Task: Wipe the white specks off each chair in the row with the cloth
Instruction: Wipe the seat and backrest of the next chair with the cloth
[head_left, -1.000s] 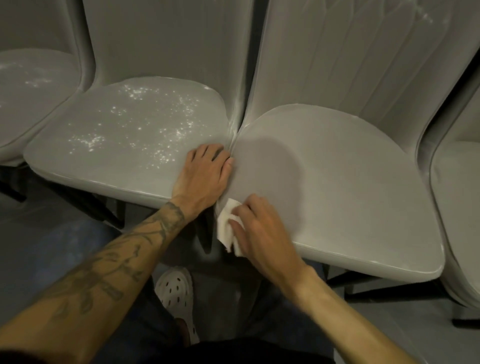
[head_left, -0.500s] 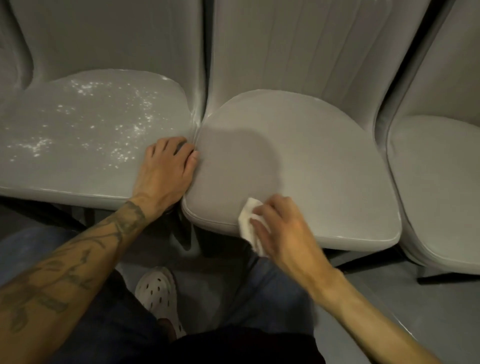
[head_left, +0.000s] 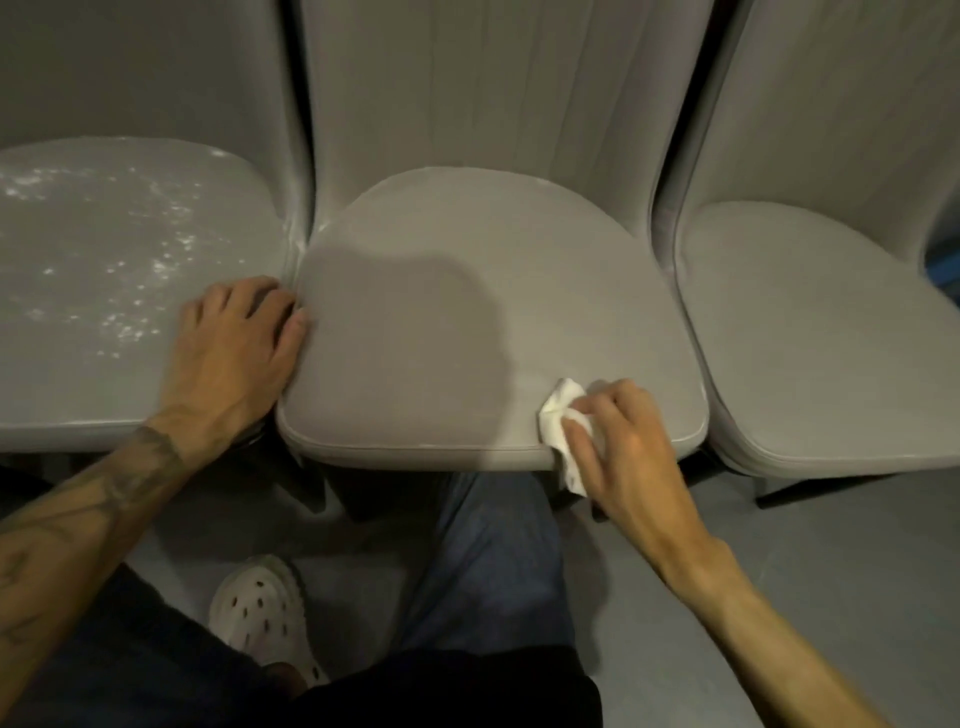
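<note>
Three grey padded chairs stand side by side. The middle chair has a seat with no specks that I can make out. At its front right edge my right hand grips a crumpled white cloth and presses it on the seat. The left chair carries scattered white specks over its seat. My left hand rests flat on the left chair's right edge, fingers touching the gap between the two seats. The right chair looks free of specks.
The chairs touch one another, with tall backrests behind the seats. Below me are a grey floor, my jeans-clad knee and a white perforated clog. Dark chair legs show under the right seat.
My right hand has slid the cloth rightward along the middle seat's front edge, from its left corner toward its right corner. The view shifted right. My left hand stayed on the left chair.
</note>
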